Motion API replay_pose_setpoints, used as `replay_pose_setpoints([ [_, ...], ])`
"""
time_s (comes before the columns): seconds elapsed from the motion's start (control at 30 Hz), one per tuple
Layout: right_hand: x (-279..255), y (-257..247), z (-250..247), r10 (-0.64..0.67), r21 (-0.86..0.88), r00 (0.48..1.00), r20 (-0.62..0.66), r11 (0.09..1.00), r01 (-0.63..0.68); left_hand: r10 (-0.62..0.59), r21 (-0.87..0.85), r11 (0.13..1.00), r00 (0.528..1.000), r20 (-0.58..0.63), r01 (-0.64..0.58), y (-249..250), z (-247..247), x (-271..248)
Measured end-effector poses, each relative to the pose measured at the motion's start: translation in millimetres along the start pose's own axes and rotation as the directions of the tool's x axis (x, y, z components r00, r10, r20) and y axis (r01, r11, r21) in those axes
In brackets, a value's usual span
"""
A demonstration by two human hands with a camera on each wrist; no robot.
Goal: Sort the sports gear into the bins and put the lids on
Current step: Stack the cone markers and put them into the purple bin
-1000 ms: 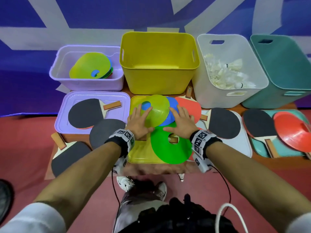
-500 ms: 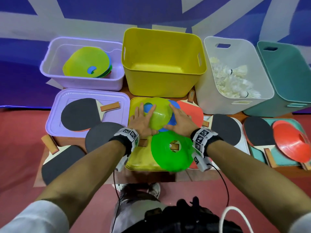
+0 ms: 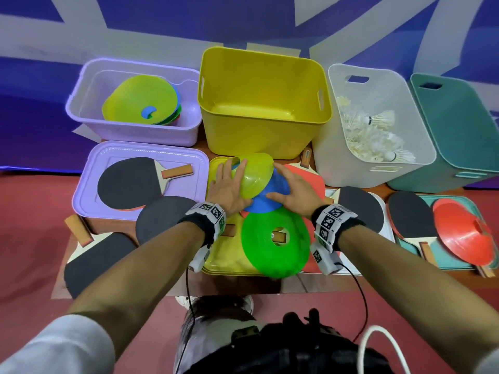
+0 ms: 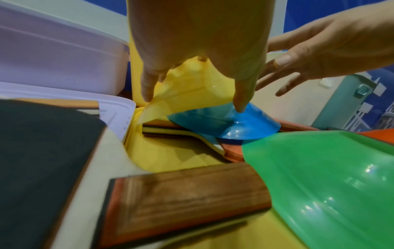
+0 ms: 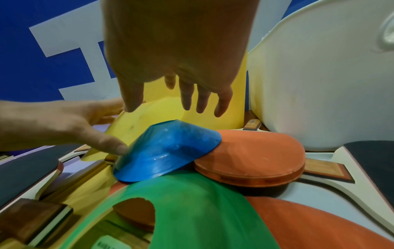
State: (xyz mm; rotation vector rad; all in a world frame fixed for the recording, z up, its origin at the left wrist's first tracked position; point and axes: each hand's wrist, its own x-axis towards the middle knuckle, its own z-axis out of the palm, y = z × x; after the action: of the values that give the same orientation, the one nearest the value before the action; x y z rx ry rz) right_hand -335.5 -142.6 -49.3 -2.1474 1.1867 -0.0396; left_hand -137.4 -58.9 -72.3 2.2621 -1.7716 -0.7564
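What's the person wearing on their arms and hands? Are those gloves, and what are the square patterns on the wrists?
No gloves: both hands are bare. The left hand and right hand each have a black wristband carrying white blocks printed with black-and-white square codes. A small white unit hangs under each wrist, trailing a thin black cable. Light grey sleeves cover the upper arms; the forearms are uncovered.

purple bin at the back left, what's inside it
The purple bin holds a stack of cones: yellow-green on top, blue, green and red edges showing beneath. How many, and anything under them, is covered.
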Motion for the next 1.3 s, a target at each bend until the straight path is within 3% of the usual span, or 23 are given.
replay_pose_setpoints([
  [0.3,1.6,13.0,-1.2,0.153,-0.056,0.988,-0.007,0.987,-0.153,0.007,-0.161,0.987,0.993,-0.115,-0.026,-23.1,-35.1,-23.9],
  [0.4,1.3,8.8,4.5,0.204,-0.202,0.978,0.051,0.961,-0.19,-0.008,-0.159,0.987,0.987,-0.16,-0.018,-34.3,-41.2,-33.0],
  [0.5,0.5,-6.4,8.6,0.106,-0.411,0.992,0.07,0.909,-0.068,-0.038,-0.137,0.991,0.984,-0.173,0.014,-44.0,-45.4,-40.7],
  [0.6,5.8,-21.8,16.2,-0.023,-0.458,0.993,0.112,0.886,0.072,-0.069,-0.1,0.994,0.983,-0.168,0.052,-51.8,-50.0,-47.0],
  [0.73,11.2,-34.4,33.8,0.011,-0.485,0.983,0.181,0.871,0.079,-0.1,-0.09,0.992,0.984,-0.148,0.088,-56.7,-53.8,-55.5],
  [0.93,17.8,-44.3,48.1,0.104,-0.564,0.987,0.126,0.826,-0.015,-0.113,-0.11,0.989,0.986,-0.122,0.1,-66.8,-60.8,-57.1],
  [1.3,26.4,-52.8,56.1,0.133,-0.607,0.99,0.034,0.79,-0.086,-0.095,-0.196,0.978,0.992,-0.085,0.077,-80.2,-66.0,-50.0],
])
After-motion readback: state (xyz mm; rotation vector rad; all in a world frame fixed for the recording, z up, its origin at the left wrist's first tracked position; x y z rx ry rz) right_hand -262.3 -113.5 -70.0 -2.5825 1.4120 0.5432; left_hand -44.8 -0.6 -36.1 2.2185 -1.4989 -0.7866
